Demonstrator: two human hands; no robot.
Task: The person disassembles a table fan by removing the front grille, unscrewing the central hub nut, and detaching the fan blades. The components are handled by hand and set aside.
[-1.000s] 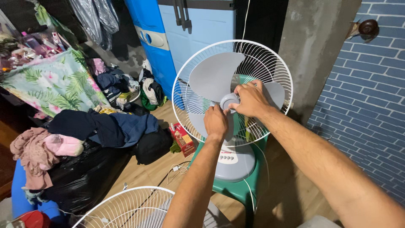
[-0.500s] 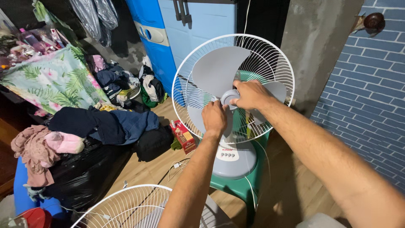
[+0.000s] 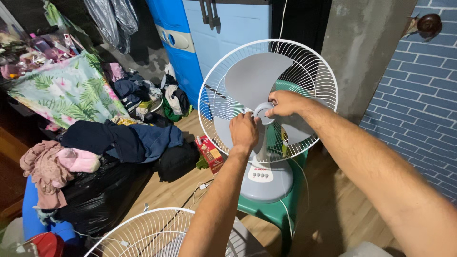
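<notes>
The fan (image 3: 266, 119) stands on a green plastic stool (image 3: 271, 209) against the concrete pillar (image 3: 357, 52), its front guard removed; a detached white wire guard (image 3: 147, 233) lies on the floor in the foreground. Both hands work at the centre of the grey blade assembly (image 3: 257, 76).

Procedure, as judged from the hand positions: the step in hand looks like turning the hub cap (image 3: 263, 112) that retains the blades. To do it well, one hand must stop the blades from rotating while the other turns the cap squarely on its axis — any tilt risks cross-threading. Keep the stool steady; the base (image 3: 266, 180) sits near its edge.

Left hand (image 3: 244, 132): raised from below, wrist straight, forearm running up the middle of the view. The fingers are curled in a loose fist against the lower left of the hub; whether they pinch the cap or brace a blade root cannot be told, since the back of the hand hides the fingertips.

Right hand (image 3: 285, 103): reaching in from the right, arm nearly extended, wrist bent slightly inward. Fingers and thumb are closed around the upper right rim of the hub cap — a partial, fingertip grip, not a full wrap

Surroundings: piled clothes (image 3: 121, 138), a black bag (image 3: 90, 200), a red carton (image 3: 208, 153) on the wooden floor
</notes>
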